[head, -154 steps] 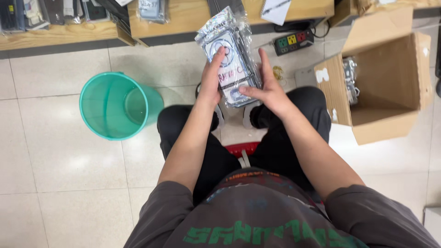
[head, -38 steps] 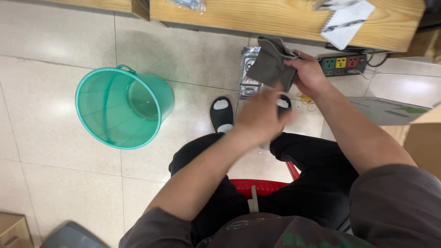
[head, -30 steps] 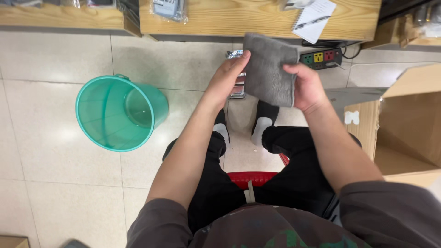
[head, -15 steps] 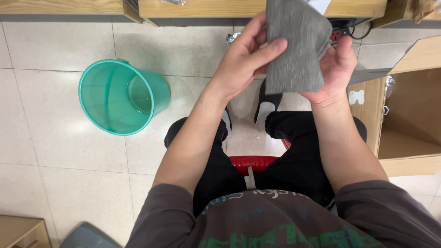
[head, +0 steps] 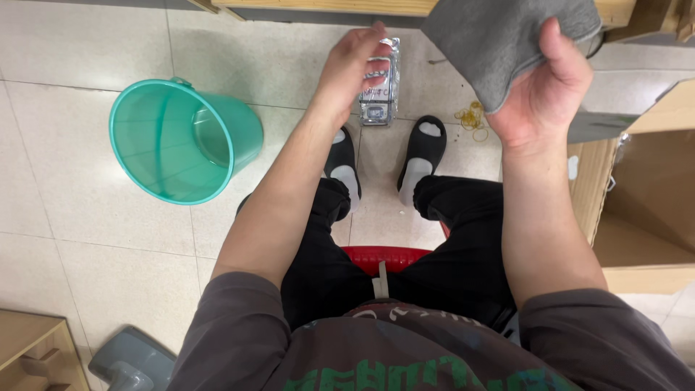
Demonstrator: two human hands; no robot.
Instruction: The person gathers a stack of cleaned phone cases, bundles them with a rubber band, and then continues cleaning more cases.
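Cloth point(head: 499, 43), grey, gripped by right hand point(head: 546, 94) | left hand point(head: 355, 69) open over clear packet point(head: 381, 90) on floor

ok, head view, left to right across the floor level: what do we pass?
Green bucket → left hand → clear plastic packet → rubber bands → right hand, holding the grey cloth → cardboard box.

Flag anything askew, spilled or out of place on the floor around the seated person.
Rubber bands lie loose on the tiles beside the right slipper, as if dropped. The green bucket is tipped on its side. A clear packet sits on the floor under the left hand.
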